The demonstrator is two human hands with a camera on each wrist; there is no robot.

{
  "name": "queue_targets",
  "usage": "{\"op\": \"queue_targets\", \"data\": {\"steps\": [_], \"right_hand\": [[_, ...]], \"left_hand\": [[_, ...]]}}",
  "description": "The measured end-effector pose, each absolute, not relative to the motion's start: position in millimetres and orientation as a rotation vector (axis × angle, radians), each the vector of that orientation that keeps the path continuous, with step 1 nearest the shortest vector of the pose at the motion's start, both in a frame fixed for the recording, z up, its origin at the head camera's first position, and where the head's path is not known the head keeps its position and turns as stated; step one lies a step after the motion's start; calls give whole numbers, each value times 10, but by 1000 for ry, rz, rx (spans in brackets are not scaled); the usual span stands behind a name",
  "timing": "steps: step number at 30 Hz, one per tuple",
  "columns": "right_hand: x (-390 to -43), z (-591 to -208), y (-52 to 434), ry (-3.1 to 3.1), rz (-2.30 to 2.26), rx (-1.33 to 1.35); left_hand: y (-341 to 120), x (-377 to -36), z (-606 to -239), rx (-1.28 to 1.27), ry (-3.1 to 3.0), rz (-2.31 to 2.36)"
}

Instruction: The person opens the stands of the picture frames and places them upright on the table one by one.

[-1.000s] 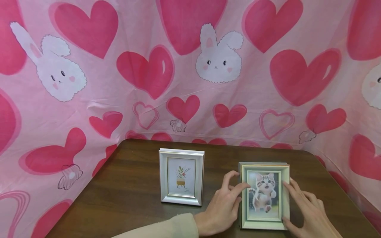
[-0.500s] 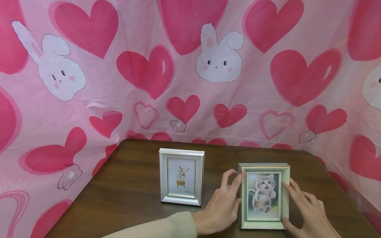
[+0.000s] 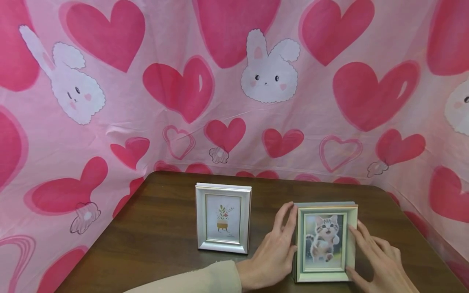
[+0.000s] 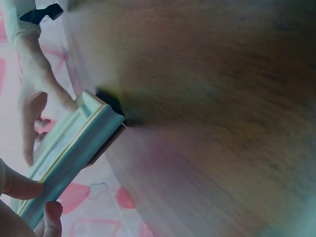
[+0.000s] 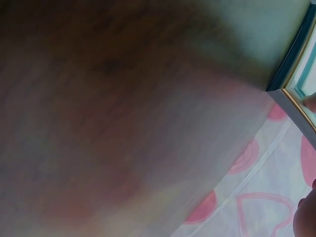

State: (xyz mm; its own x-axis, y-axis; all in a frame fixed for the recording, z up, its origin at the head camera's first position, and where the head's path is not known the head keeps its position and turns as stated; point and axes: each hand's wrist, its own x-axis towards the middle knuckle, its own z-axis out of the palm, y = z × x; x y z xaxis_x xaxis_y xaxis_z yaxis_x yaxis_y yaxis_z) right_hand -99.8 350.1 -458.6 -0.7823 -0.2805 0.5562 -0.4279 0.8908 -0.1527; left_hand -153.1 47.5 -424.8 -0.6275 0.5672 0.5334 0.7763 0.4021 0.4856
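Note:
A pale green picture frame (image 3: 326, 240) with a kitten picture stands on the right side of the table, facing me. My left hand (image 3: 269, 248) grips its left side, two fingertips up at the top left corner and the thumb lower on the edge. Along the opposite side, my right hand (image 3: 384, 258) holds the frame with fingers high and thumb near the bottom corner. Seen side-on in the left wrist view, the thick frame (image 4: 81, 148) has a darker panel behind it. Only one corner of the frame (image 5: 291, 64) enters the right wrist view.
A silvery-white picture frame (image 3: 224, 246) with a potted-plant print stands to the left of the hands. Both rest on a dark brown wooden table (image 3: 154, 228). Pink cloth (image 3: 234, 110) with hearts and rabbits hangs around the table's back and sides.
The left fingers have slid off the frame's front border to its top left corner. The frame's top edge has shifted slightly down and right. The right hand stays put.

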Motion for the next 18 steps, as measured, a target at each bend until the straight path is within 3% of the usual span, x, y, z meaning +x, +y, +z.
{"op": "queue_targets", "data": {"steps": [18], "right_hand": [[-966, -4564, 3500, -2433, 438, 517]], "left_hand": [[455, -1517, -4210, -1262, -2285, -890]]}}
